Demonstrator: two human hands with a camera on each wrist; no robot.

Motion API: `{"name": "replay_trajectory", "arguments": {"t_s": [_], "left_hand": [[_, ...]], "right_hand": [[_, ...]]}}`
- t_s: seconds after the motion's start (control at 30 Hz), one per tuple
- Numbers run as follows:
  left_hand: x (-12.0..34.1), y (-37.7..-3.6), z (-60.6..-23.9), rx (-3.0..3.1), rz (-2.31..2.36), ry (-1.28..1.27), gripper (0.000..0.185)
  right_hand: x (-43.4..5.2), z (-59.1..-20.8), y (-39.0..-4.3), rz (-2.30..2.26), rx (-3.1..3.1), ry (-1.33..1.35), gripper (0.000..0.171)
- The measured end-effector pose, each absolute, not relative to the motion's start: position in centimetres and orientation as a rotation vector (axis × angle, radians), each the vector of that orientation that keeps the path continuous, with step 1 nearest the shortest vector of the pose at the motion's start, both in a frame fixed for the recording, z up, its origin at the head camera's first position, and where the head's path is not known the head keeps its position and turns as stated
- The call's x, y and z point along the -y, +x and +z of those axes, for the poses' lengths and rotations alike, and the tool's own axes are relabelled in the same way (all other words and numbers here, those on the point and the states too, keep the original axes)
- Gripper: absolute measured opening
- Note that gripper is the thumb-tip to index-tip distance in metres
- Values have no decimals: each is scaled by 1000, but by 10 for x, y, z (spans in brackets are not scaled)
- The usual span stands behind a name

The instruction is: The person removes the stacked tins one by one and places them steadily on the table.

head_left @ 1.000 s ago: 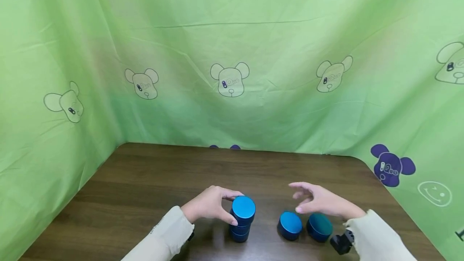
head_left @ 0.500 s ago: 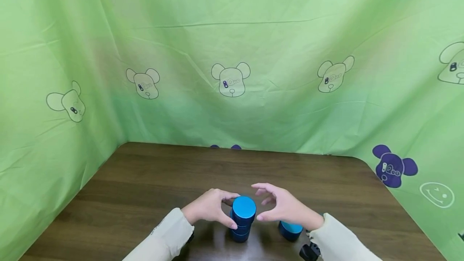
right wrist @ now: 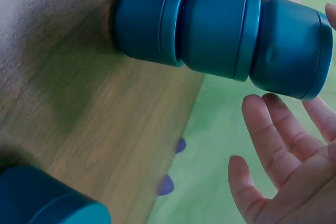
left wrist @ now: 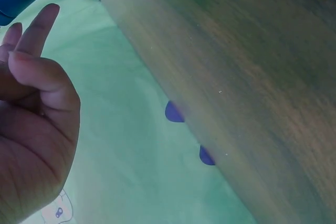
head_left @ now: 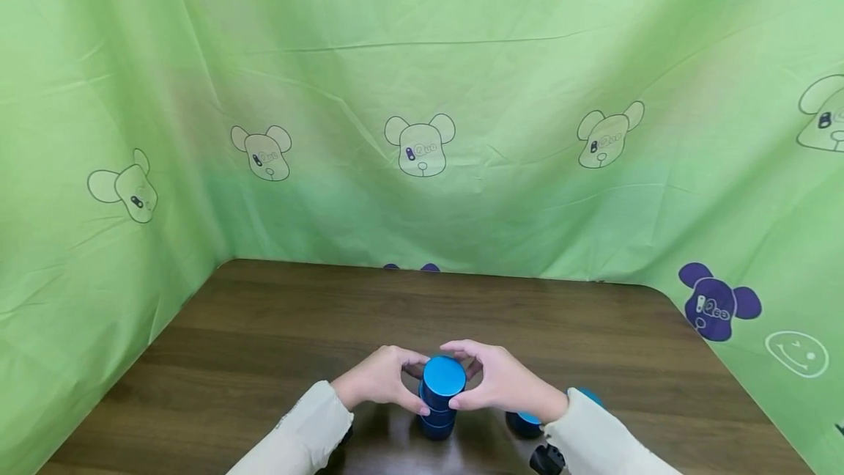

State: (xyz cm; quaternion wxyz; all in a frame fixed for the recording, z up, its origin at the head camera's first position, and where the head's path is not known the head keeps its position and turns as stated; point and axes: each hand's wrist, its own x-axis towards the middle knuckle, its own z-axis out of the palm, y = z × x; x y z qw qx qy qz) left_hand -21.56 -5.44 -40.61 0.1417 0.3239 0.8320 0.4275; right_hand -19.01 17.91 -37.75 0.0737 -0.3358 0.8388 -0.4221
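Note:
Three blue cylindrical lidded canisters stand stacked upright, the top canister (head_left: 444,376) showing its flat lid in the head view. The stack leans across the right wrist view, its middle canister (right wrist: 218,30) between the other two. My left hand (head_left: 379,380) is at the stack's left side, thumb in front and fingers behind. A gap shows between its fingertip (left wrist: 51,10) and the blue canister in the left wrist view. Opposite, my right hand (head_left: 501,380) curves loosely around the right side. Its spread fingertips (right wrist: 253,100) are close beside the upper canisters.
To the right of the stack, a blue canister (head_left: 524,427) stands on the brown wooden table (head_left: 297,314), partly hidden by my right wrist. Another blue piece (head_left: 590,394) peeks out behind the right sleeve. A green cloth (head_left: 501,226) with printed bear heads surrounds the table.
My right hand has moved left, from above the separate canisters to the right side of the stack. The left hand and the stack have stayed almost still.

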Motion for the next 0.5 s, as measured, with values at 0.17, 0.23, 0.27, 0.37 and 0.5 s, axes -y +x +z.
{"name": "replay_trajectory", "arguments": {"t_s": [0.17, 0.23, 0.27, 0.37, 0.5], "left_hand": [[54, -215, -406, -2399, 1246, 955, 50], [54, -215, -406, -2399, 1246, 956, 48], [54, -215, -406, -2399, 1245, 954, 47], [55, -214, -405, -2396, 1242, 957, 46], [54, -214, -405, -2390, 1248, 966, 44]], "right_hand": [[-177, -378, -191, -1268, -2518, -1037, 62], [-176, -377, -191, -1263, -2519, -1035, 63], [-175, -377, -191, -1262, -2518, -1032, 63], [-174, -375, -191, -1262, -2515, -1013, 61], [-173, -374, -190, -1271, -2512, -1009, 55]]}}
